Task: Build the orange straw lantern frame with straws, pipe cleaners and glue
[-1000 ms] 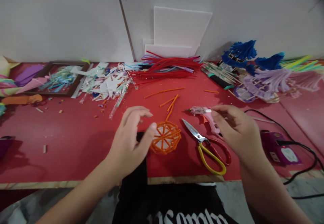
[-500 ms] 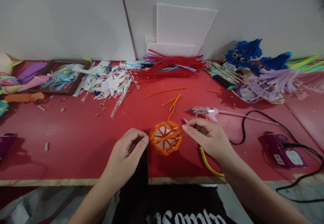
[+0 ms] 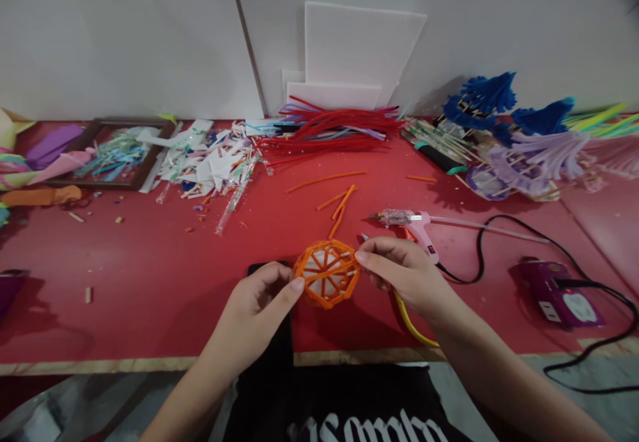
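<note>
An orange wheel-like frame [image 3: 327, 274] made of fuzzy strips, with spokes over a whitish middle, is between my hands near the table's front edge. My left hand [image 3: 267, 299] has thumb and fingers pinched at its left rim. At its right side, my right hand [image 3: 399, 269] pinches the end of an orange strip lying across the frame. Just behind the frame lie loose orange strips [image 3: 344, 202]. A pink glue gun [image 3: 422, 232] rests beyond my right hand, and a yellow-handled tool [image 3: 412, 325] is partly hidden under it.
Red strips [image 3: 329, 129] lie along the wall, with white scraps [image 3: 214, 162] to their left. Blue and lilac fringed pieces [image 3: 536, 119] stand back right. A purple power box [image 3: 562, 295] with a black cord is at the right. A black flat object [image 3: 279, 342] lies beside my left hand.
My left hand has moved right and closed onto the frame's left rim. My right hand has shifted slightly left and down, uncovering more of the glue gun's handle.
</note>
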A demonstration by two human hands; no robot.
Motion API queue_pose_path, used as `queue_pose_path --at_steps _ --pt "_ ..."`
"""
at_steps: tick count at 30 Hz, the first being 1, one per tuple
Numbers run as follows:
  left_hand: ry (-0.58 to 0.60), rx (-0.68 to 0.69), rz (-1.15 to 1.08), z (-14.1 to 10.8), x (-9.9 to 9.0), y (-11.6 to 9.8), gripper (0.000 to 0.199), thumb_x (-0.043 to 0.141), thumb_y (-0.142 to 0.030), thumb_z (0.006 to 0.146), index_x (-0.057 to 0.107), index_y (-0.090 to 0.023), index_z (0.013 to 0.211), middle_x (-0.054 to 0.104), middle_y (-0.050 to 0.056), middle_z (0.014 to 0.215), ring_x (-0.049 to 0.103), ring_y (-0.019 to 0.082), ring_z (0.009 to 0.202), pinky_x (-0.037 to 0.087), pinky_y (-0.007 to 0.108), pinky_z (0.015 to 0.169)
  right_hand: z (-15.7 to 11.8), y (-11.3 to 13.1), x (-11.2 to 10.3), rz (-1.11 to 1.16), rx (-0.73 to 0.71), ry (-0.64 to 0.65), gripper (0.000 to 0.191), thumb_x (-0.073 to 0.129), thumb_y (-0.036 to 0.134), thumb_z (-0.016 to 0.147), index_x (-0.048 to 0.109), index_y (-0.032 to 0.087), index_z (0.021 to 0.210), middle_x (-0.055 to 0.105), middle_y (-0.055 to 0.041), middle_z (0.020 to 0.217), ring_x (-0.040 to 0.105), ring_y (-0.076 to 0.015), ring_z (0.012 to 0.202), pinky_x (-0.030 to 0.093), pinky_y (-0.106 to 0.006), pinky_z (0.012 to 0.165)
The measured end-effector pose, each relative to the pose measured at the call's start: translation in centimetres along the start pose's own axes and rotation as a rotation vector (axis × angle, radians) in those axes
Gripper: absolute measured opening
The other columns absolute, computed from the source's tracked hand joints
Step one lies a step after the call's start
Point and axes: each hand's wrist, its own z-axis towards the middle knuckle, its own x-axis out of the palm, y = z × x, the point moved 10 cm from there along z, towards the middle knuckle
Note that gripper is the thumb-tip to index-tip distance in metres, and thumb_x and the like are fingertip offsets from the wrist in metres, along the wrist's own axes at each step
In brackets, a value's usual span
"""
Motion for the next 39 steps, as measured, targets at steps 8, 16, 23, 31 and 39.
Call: queue_pose_path --at_steps 8,16,23,31,39 --pt "-0.019 -0.004 -0.036 0.5 0.0 0.0 0.023 0.061 -0.04 0.079 0.06 -0.018 0.071 0.062 0.0 0.066 0.055 0.012 0.059 0.047 0.024 0.059 0.1 -1.3 0.0 0.029 0.069 0.01 0.035 0.068 0.052 0.075 0.063 0.018 0.073 0.045 0.0061 0.052 0.036 -0.0065 0.046 0.024 -0.023 0.045" --pt "-0.006 -0.054 -0.006 0.4 0.0 0.0 0.026 0.061 -0.041 0.077 0.059 -0.017 0.066 0.062 0.0 0.063 0.056 0.012 0.058 0.048 0.024 0.058 0.1 -0.8 0.3 0.043 0.062 0.02 0.033 0.068 0.049 0.075 0.059 0.018 0.071 0.046 0.0061 0.054 0.038 -0.0065 0.047 0.027 -0.023 0.046" --pt "-0.029 -0.042 -0.005 0.4 -0.3 -0.2 0.027 0.062 -0.042 0.076 0.06 -0.017 0.066 0.064 0.0 0.064 0.056 0.013 0.058 0.048 0.024 0.057 0.0 0.4 0.7 -0.026 0.003 0.046 0.033 0.064 0.05 0.077 0.054 0.019 0.069 0.043 0.0071 0.052 0.038 -0.0069 0.046 0.029 -0.023 0.046" --pt "-0.031 -0.017 -0.006 0.5 -0.2 0.0 0.024 0.061 -0.041 0.078 0.061 -0.017 0.07 0.066 0.001 0.068 0.058 0.013 0.061 0.049 0.024 0.059 -0.2 0.1 0.7 -0.018 0.008 0.052 0.032 0.063 0.049 0.078 0.054 0.02 0.071 0.043 0.0073 0.052 0.038 -0.0072 0.046 0.028 -0.023 0.045" --pt "-0.053 0.021 0.067 0.2 -0.6 0.0 0.025 0.061 -0.041 0.082 0.06 -0.017 0.073 0.064 0.001 0.068 0.059 0.014 0.063 0.047 0.023 0.058 -0.5 -0.5 0.4 0.019 0.013 0.017 0.03 0.063 0.047 0.08 0.055 0.019 0.071 0.043 0.0071 0.052 0.038 -0.0071 0.047 0.027 -0.023 0.046"
